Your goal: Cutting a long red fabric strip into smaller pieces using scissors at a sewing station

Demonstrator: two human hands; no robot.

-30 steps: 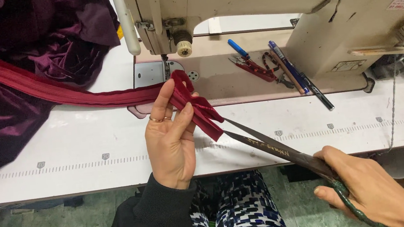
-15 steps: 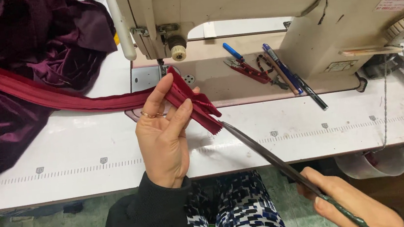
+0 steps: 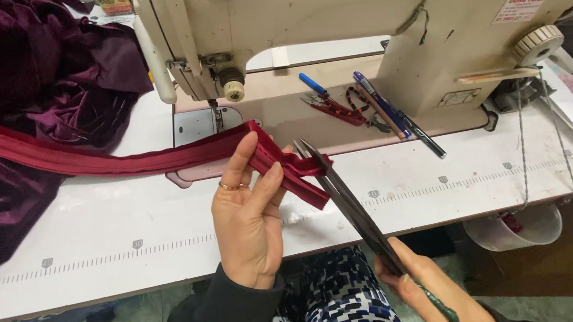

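Left hand point(image 3: 250, 229) is pinching the folded end of the long red fabric strip point(image 3: 125, 160) above the white table point(image 3: 97, 235), fingers closed on it. Right hand point(image 3: 430, 288) is gripping long dark metal scissors point(image 3: 346, 201), blades slightly parted at the strip's end, before the cream sewing machine point(image 3: 357, 21).

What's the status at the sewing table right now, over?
Left hand pinching red strip. Right hand holding scissors, blades open at strip's end. Sewing machine behind, nothing blocking.
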